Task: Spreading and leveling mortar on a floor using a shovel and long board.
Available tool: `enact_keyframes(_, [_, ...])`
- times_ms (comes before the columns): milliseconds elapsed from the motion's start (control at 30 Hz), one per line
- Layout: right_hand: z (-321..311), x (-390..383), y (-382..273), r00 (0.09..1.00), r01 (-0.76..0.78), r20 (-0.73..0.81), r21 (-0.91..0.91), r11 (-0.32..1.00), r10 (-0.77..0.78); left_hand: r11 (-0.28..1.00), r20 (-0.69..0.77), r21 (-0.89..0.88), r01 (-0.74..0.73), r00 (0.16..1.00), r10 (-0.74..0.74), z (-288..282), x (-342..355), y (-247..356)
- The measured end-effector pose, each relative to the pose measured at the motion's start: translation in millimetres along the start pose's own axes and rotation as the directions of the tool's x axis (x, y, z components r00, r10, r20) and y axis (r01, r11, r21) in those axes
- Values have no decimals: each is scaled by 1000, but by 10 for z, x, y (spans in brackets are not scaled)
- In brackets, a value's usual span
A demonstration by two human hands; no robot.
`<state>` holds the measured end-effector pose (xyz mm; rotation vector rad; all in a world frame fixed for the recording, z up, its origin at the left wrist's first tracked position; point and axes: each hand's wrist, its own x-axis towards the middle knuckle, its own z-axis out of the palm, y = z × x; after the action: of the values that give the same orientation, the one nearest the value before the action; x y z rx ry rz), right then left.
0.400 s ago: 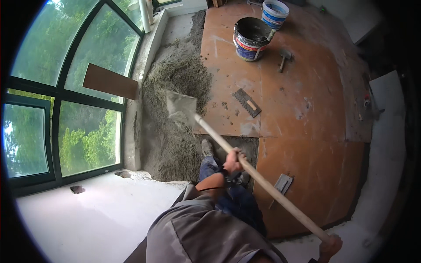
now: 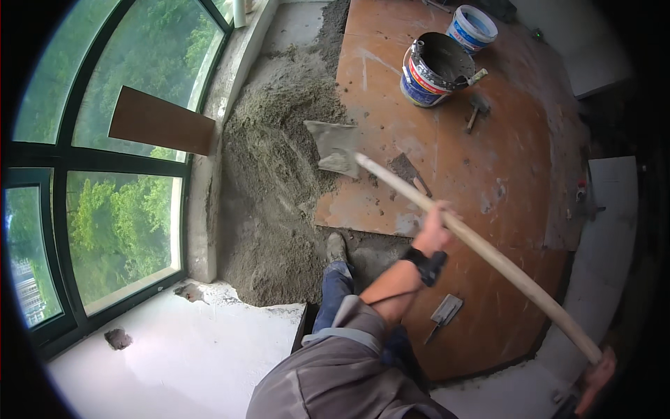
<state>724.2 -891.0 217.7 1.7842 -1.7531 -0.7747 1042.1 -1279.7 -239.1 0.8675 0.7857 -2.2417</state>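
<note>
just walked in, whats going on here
A person holds a long-handled shovel, left hand partway along the shaft, right hand near its end. The blade is where a grey, sandy heap meets brown boards. A hammer lies on the boards near a bucket.

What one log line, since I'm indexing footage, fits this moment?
left hand: grips shovel handle midway | right hand: grips handle end | shovel blade: at edge of grey mix

Smooth wooden handle (image 2: 516,278), rough matt mortar (image 2: 272,202)
</note>
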Motion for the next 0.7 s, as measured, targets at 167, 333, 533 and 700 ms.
enact_keyframes(167, [-551, 2014, -2111, 995, 1, -92, 267, 964, 24, 985, -43, -32, -167, 985, 166, -783, 34, 2039])
enact_keyframes(333, [-450, 2134, -2066, 995, -72, 79, 248, 966, 54, 973, -155, -71, -218, 966, 205, -945, -169, 1924])
enact_keyframes(533, [-246, 1810, -1825, 980, 44, -200, 125, 991, -19, 929, -86, -199, -311, 950, 299, -1578, -605, 1463])
enact_keyframes(700, [-89, 1271, -1819, 893, 20, -448, 137, 990, 44, 891, 4, -353, -286, 952, 307, -2282, -1399, 998])
